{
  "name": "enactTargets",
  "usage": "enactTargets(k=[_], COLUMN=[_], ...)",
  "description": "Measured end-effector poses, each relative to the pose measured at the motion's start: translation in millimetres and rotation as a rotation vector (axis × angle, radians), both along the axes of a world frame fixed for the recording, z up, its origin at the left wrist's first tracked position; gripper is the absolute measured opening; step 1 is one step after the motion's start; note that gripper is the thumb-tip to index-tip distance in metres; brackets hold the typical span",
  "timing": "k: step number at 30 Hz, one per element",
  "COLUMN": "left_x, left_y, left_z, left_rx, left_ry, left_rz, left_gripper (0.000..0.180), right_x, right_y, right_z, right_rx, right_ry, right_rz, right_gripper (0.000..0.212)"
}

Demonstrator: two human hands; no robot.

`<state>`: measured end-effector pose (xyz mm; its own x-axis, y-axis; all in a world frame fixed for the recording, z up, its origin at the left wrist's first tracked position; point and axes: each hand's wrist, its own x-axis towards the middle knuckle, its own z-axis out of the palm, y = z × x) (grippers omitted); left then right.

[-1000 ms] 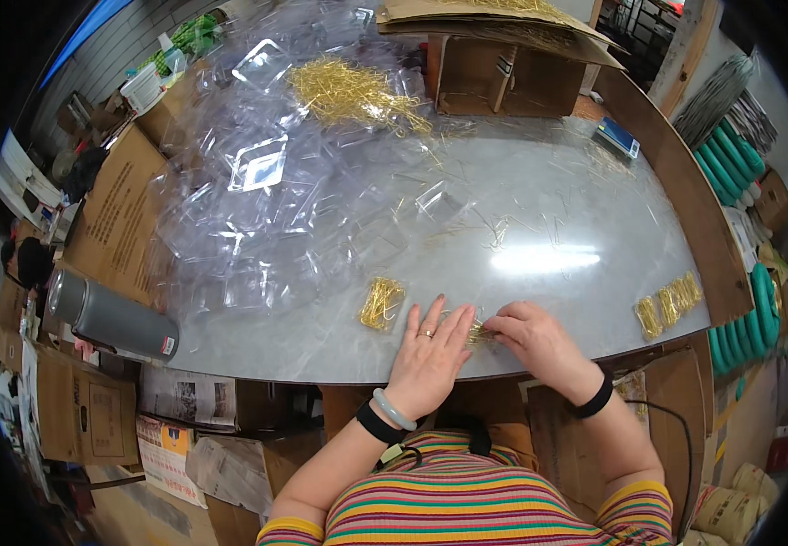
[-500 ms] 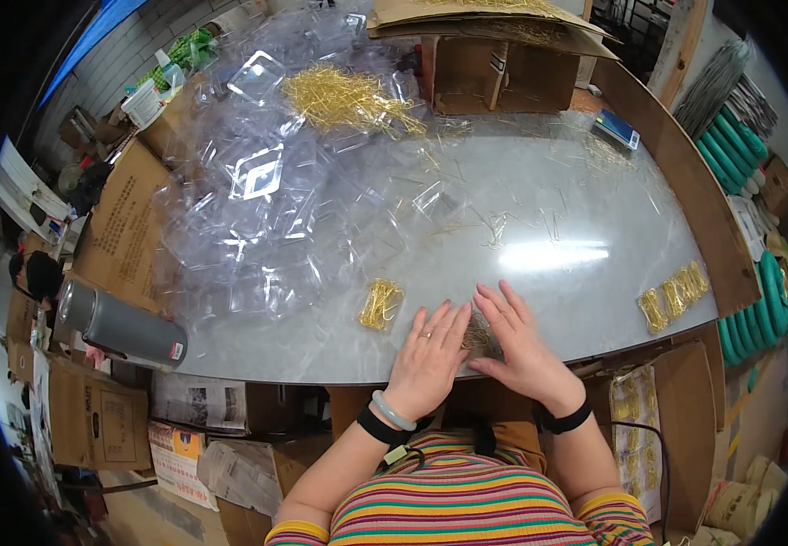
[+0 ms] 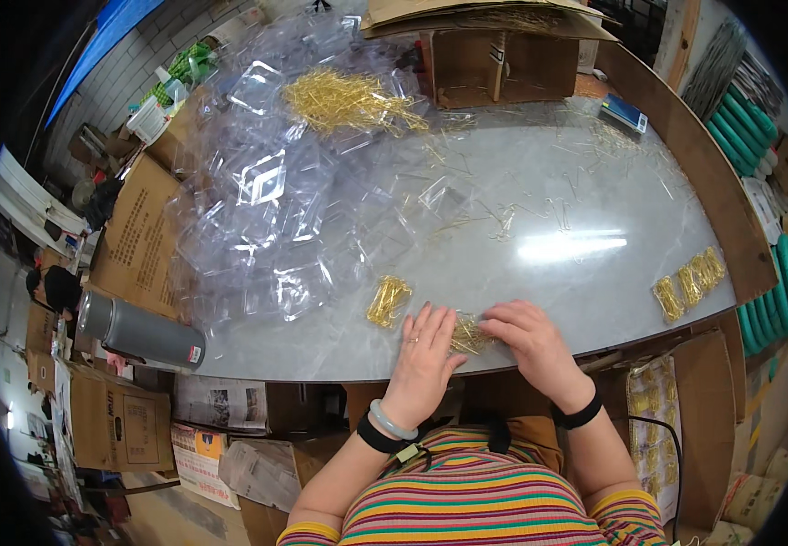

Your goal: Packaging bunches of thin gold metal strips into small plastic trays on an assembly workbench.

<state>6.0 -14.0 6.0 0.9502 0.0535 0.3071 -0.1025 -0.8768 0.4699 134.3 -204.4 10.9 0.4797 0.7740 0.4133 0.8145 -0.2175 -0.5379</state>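
Observation:
A small pile of thin gold wire hooks (image 3: 469,334) lies near the table's front edge, between my hands. My left hand (image 3: 423,353) rests flat at the pile's left side, its fingers stretched out. From the right, my right hand (image 3: 537,348) touches the pile with slightly bent fingertips, its palm partly hidden. Just left of my left hand stands a small clear plastic box filled with gold hooks (image 3: 388,301). At the table's right edge sit several similar filled bundles (image 3: 690,283).
Clear plastic boxes (image 3: 267,209) are heaped on the left, with a large mound of gold hooks (image 3: 348,98) on top. A grey bottle (image 3: 144,330) stands at the left edge. An open cardboard box (image 3: 540,71) and a blue packet (image 3: 624,115) lie at the back.
My hands have drawn apart, showing more of the hook pile between them. My right hand's fingers are more bent. The whole view has shifted slightly.

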Motion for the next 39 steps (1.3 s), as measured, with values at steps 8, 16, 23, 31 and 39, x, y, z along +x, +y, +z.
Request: enactTargets(k=[8, 16, 23, 31, 39], left_x=[11, 15, 16, 13, 3], left_y=[-10, -6, -2, 1, -3], left_z=[-5, -1, 0, -3, 3], left_rx=[0.006, 0.014, -0.114, -0.187, -0.204], left_ry=[0.002, 0.005, -0.010, -0.034, -0.044], left_rz=[-0.072, -0.119, -0.139, -0.135, -0.029], left_gripper=[0.060, 0.057, 0.064, 0.068, 0.074], right_x=[-55, -22, -2, -4, -3], right_y=[17, 12, 10, 6, -4], right_z=[-1, 22, 2, 11, 19], right_rx=[0.079, 0.033, -0.052, -0.035, -0.027], right_ry=[0.120, 0.047, -0.021, 0.019, 0.079], right_rz=[-0.238, -0.144, 0.007, -0.019, 0.021], right_gripper=[0.062, 0.060, 0.056, 0.055, 0.069])
